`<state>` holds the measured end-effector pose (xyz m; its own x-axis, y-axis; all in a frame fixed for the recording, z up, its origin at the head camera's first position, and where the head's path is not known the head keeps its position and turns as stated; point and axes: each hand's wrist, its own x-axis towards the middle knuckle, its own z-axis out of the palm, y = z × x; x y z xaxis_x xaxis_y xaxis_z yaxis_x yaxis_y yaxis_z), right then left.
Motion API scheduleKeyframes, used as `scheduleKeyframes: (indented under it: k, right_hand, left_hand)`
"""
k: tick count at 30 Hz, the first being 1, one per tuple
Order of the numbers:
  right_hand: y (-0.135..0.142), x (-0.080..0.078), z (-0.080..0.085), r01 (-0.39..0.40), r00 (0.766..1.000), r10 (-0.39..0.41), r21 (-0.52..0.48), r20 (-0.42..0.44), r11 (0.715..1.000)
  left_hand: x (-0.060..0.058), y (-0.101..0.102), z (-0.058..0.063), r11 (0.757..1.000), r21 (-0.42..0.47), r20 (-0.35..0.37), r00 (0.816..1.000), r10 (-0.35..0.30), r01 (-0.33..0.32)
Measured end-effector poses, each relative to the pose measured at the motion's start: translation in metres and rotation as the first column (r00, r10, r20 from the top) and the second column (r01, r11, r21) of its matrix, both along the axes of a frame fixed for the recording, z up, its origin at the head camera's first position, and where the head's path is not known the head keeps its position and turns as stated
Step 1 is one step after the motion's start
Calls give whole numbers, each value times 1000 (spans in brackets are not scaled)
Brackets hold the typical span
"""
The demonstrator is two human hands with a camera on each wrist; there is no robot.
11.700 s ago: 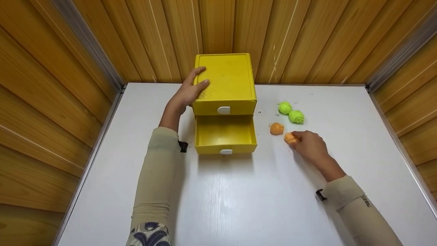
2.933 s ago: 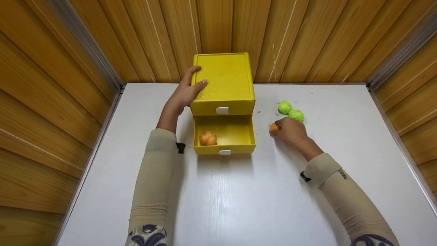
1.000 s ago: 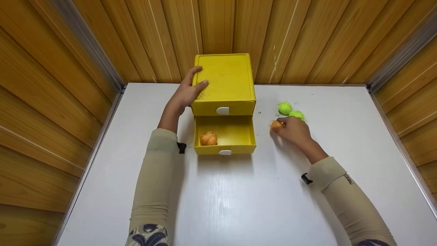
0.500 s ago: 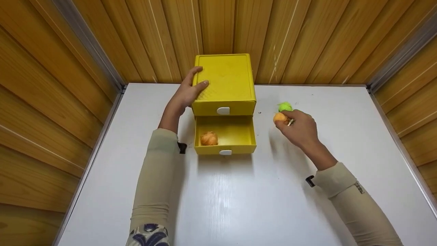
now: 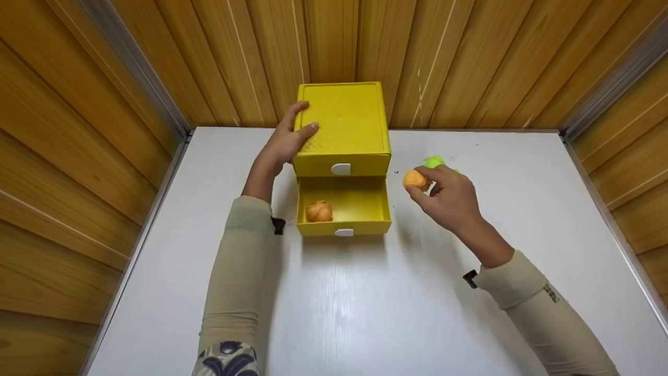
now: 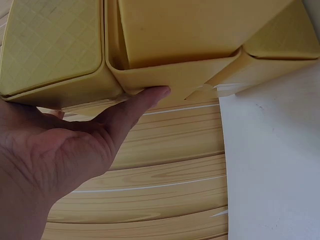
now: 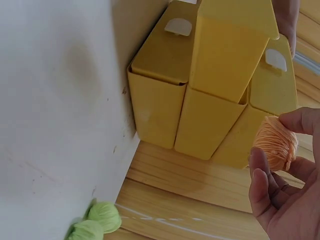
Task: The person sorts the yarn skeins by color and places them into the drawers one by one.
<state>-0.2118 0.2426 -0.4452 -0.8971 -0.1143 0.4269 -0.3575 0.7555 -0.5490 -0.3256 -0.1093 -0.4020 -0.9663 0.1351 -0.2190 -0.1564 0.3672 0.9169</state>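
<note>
A yellow drawer unit (image 5: 342,122) stands at the back of the table, one drawer (image 5: 365,201) pulled out. In that drawer, at the front left, lies an orange yarn ball (image 5: 319,211). My left hand (image 5: 284,141) rests against the unit's left side, thumb and a fingertip on its top; the other fingers are mostly hidden. Right of the open drawer, my right hand (image 5: 451,196) pinches a second orange yarn ball (image 7: 276,143) between thumb and fingers, above the table. Two green yarn balls (image 7: 104,217) lie behind that hand, mostly covered by it in the head view.
The white table (image 5: 334,303) meets wood-patterned walls (image 5: 469,62) at the back and sides. White handles (image 7: 178,27) sit on the drawer fronts. In the right wrist view the unit shows drawers above and below the pulled-out one, both pushed in.
Since the earliest frame, one orange ball has come to lie in the drawer. The right hand has lifted the other off the table and moved it slightly left. The left hand stays put.
</note>
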Motion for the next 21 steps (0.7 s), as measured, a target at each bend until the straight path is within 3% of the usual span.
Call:
scheduleKeyframes:
  k: [21]
  right_hand:
    - [-39, 2, 13, -188, 982, 188, 38, 9, 981]
  left_hand:
    - [-1, 1, -1, 1000, -2, -17, 1000, 4, -4]
